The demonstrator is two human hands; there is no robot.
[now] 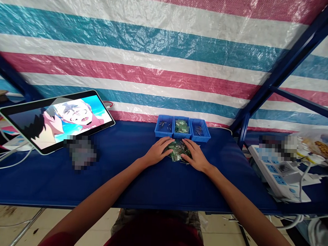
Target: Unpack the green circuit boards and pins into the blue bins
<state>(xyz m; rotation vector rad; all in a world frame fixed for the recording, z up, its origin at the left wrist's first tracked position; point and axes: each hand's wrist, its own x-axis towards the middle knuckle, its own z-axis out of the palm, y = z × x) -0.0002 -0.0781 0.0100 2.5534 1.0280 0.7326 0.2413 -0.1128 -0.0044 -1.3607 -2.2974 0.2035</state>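
A loose pile of small green packets or cards mixed with thin metal pins or screws (177,151) lies on the blue table; the exact kind of the pieces is too small to tell. My left hand (158,151) rests along the pile's left side, fingers stretched out. On the right side, my right hand (197,155) lies with its fingers spread, touching the edge of the pieces. Just beyond stand three blue bins: the left bin (159,134) has a few thin dark pieces, the middle bin (182,135) green ones, the right bin (203,138) some thin metal pieces.
A tablet (59,119) playing a cartoon leans at the left, with a blurred object (82,152) before it. White power strips (275,173) with cables stand at the right. A striped tarp (144,61) and blue metal frame (275,76) close off the back.
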